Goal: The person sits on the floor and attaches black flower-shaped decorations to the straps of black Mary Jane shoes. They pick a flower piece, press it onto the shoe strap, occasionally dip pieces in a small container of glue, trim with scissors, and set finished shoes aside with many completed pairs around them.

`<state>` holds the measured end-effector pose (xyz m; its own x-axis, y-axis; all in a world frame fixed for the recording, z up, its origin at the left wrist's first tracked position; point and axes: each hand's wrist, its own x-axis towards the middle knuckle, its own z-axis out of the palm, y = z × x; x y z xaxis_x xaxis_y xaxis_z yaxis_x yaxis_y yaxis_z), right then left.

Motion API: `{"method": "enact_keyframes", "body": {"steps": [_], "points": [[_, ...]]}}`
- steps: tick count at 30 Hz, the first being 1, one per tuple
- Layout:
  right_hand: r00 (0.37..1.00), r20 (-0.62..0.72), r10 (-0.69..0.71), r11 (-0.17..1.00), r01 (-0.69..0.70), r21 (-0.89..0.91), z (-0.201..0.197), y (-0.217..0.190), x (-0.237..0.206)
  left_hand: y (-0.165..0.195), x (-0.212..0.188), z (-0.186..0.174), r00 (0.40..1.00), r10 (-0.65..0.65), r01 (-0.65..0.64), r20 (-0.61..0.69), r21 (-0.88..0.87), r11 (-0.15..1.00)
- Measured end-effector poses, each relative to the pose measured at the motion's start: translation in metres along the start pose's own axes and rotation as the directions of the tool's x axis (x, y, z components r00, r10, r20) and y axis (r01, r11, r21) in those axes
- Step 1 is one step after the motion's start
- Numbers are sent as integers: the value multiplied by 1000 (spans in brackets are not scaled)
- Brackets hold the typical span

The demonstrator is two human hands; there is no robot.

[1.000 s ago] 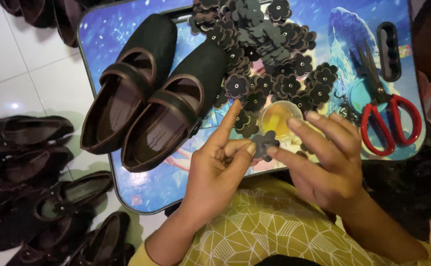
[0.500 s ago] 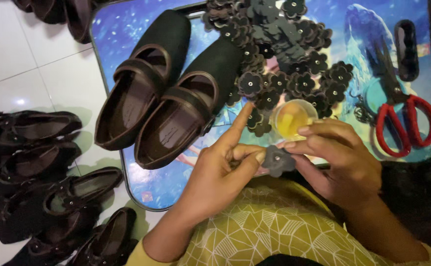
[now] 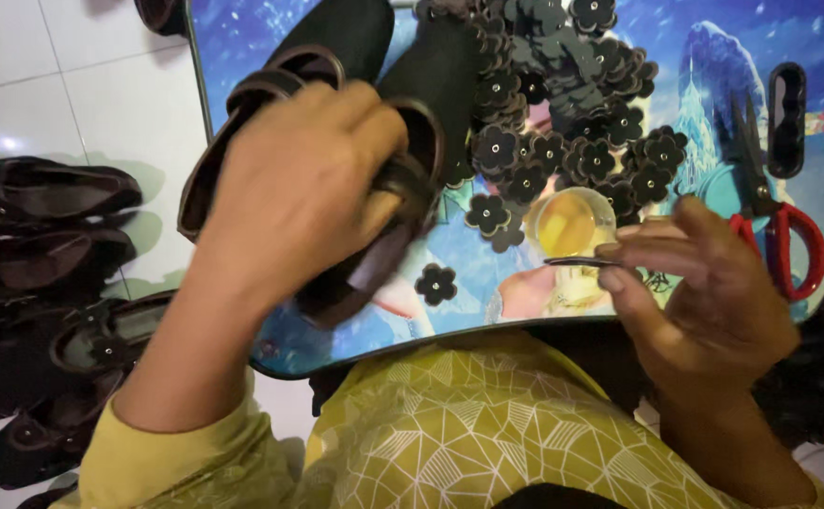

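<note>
Head view: your left hand [image 3: 303, 188] clamps the dark shoe [image 3: 374, 254] at frame centre over the tray [image 3: 713, 57], steadying it, while your right hand [image 3: 713, 292] pinches a flat black flower [image 3: 577, 262] edge-on beside the glue cup [image 3: 570, 221].

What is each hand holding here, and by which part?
The left hand grips a dark shoe across its opening and strap. The right hand pinches a flat black flower piece by its edge.

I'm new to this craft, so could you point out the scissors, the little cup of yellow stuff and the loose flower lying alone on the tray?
red-handled scissors [image 3: 781, 247], head view, on the red handle loop.
small cup [image 3: 567, 224], head view, on its yellow contents.
loose black flower [image 3: 436, 283], head view, at its centre.
</note>
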<state>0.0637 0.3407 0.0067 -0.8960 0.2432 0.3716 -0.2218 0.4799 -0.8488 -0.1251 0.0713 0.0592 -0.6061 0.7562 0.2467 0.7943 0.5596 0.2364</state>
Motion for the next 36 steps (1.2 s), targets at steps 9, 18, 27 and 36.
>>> {"method": "enact_keyframes", "body": {"steps": [9,18,27,36], "points": [[964,-262,35,994,-7,109,-17,5,-8,32,13,4,759,-651,477,16,-693,540],[931,-351,-97,995,84,-51,-24,13,14,61,12,21,665,-733,531,139,-779,334],[977,-211,16,990,-45,-134,-18,-2,18,60,2,59,823,-564,423,-63,-594,684],[987,104,-125,987,134,-90,4,-14,68,53,-2,89,889,-370,319,-269,-217,923]]}}
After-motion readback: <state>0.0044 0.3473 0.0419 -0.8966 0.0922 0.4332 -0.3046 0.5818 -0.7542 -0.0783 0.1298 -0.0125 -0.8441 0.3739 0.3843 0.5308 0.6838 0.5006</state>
